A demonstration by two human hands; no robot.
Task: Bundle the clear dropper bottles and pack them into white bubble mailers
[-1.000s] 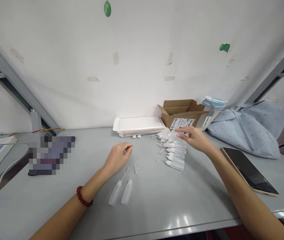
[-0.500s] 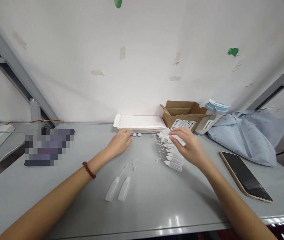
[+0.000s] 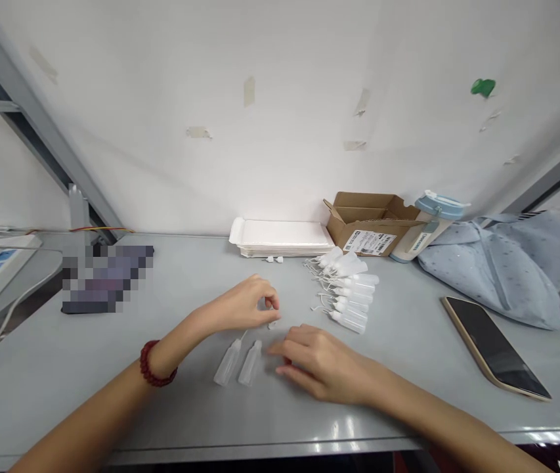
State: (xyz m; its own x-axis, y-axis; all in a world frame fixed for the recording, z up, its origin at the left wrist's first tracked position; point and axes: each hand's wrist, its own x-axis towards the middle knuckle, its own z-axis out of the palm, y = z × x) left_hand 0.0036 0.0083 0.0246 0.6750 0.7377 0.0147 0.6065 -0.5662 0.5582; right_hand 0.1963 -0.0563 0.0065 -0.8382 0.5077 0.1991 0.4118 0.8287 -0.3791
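My left hand (image 3: 243, 307), with a red bead bracelet at the wrist, hovers over the grey table (image 3: 161, 420) with thumb and forefinger pinched together above a small white cap piece (image 3: 274, 324). My right hand (image 3: 322, 368) lies low on the table with fingers stretched toward two small translucent squeeze bottles (image 3: 238, 361) that lie side by side. A row of several similar capped bottles (image 3: 351, 289) lies farther back to the right.
A stack of white trays (image 3: 282, 238) and an open cardboard box (image 3: 371, 223) stand against the wall. A blue-lidded cup (image 3: 432, 220), a light blue cloth bag (image 3: 501, 269) and a tablet (image 3: 494, 345) lie at the right. Two tiny white caps (image 3: 274, 259) sit by the trays.
My right hand left the row of bottles and came down near the two loose bottles. My left hand drew back from the trays to above the small cap piece.
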